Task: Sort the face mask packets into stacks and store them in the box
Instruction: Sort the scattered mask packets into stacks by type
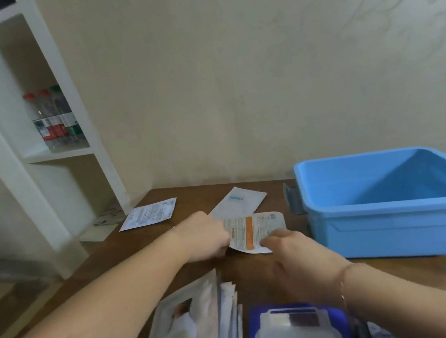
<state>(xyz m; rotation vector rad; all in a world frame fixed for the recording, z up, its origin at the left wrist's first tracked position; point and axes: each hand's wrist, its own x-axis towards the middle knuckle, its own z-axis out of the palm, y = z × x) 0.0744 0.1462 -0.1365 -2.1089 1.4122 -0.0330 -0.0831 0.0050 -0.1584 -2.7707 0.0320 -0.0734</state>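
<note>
A white mask packet with an orange stripe (255,231) lies at the middle of the brown table (257,266). My left hand (205,235) grips its left edge and my right hand (295,255) pinches its lower right corner. Two more white packets lie flat behind it, one at the far left (148,214) and one with a blue label (239,202). A leaning stack of packets (200,327) and a blue-backed packet (297,329) sit at the near edge. The empty blue plastic box (393,220) stands at the right.
A white shelf unit (41,136) with three bottles (53,120) stands at the left beside the table. The wall runs along the table's far edge. A dark object (293,197) sits behind the box's left side.
</note>
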